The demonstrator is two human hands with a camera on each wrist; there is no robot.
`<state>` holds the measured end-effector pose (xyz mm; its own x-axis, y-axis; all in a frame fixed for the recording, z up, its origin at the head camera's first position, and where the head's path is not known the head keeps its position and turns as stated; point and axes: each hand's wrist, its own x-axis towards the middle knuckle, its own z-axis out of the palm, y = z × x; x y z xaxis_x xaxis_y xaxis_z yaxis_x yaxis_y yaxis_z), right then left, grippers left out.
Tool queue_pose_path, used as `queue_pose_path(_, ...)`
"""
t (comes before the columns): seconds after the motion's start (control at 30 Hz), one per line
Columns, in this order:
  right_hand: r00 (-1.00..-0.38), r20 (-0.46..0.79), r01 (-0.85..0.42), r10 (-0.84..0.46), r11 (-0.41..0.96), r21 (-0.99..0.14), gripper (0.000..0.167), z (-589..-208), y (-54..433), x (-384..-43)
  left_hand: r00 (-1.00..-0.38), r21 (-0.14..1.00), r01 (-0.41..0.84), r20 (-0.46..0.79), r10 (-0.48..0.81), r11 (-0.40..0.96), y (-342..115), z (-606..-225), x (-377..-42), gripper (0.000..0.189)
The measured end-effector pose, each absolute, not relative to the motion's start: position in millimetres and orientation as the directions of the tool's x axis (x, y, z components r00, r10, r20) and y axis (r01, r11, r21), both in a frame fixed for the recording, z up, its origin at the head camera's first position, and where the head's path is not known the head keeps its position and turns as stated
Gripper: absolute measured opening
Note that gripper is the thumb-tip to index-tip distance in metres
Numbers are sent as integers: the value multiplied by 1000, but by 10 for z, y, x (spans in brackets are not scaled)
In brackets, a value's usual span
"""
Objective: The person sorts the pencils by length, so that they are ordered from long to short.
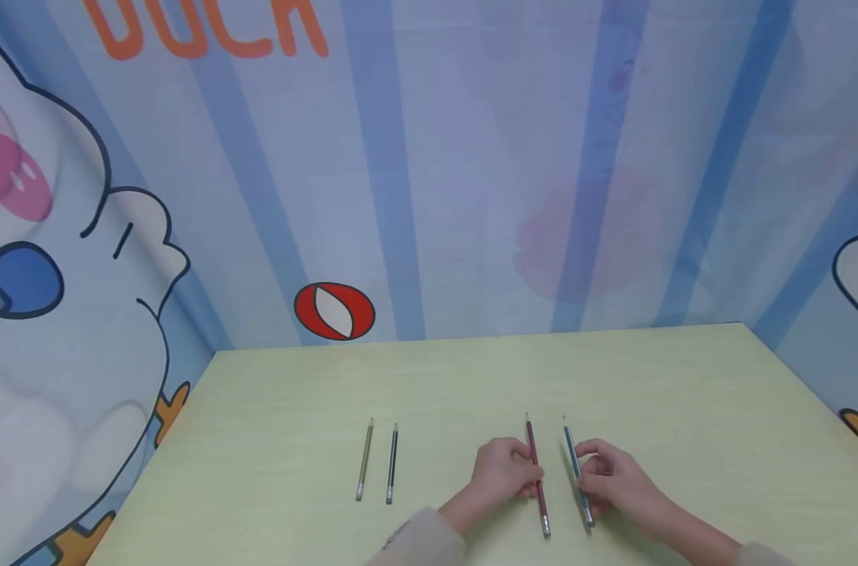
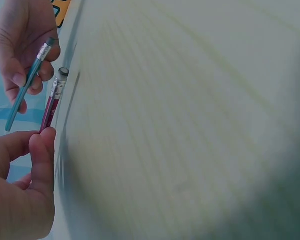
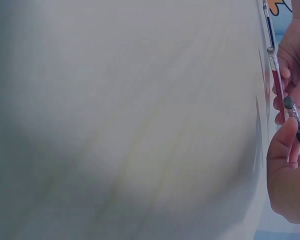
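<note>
Between thumb and fingers, my left hand (image 1: 501, 473) pinches a dark red pencil (image 1: 540, 497), its point away from me and its eraser end toward me. Just to the right, my right hand (image 1: 621, 481) pinches a teal pencil (image 1: 571, 444) in much the same direction. The two pencils are a small gap apart. Both wrist views show the eraser ends, with the red pencil (image 2: 50, 107) and the teal pencil (image 2: 24, 92) tilted in the fingers. A gold pencil (image 1: 364, 460) and a black pencil (image 1: 392, 464) lie side by side on the table, left of my left hand.
The pale yellow-green table (image 1: 273, 409) ends at a striped blue cloth backdrop (image 1: 464, 196) behind it. Printed cartoon figures cover the cloth at the sides, and a red and white ball (image 1: 364, 312) is printed low on the back.
</note>
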<state>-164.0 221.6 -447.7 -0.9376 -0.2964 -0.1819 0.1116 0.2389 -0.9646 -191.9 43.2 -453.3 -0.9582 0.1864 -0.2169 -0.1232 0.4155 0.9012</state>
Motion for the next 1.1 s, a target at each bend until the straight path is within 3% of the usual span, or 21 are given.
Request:
queue_pose_path(0.47,-940,-231,164,-251,262,-951,42,-4497,2264,-1626,-971,856,-147,-220,92,496,529,-4591,-1969,15)
queue_pose_path(1.1,-941,-273,200,-202,321,-926,44,-4473,2197,-1631,-975,839,-138,-208,76,527,539,-4570,-1951,16)
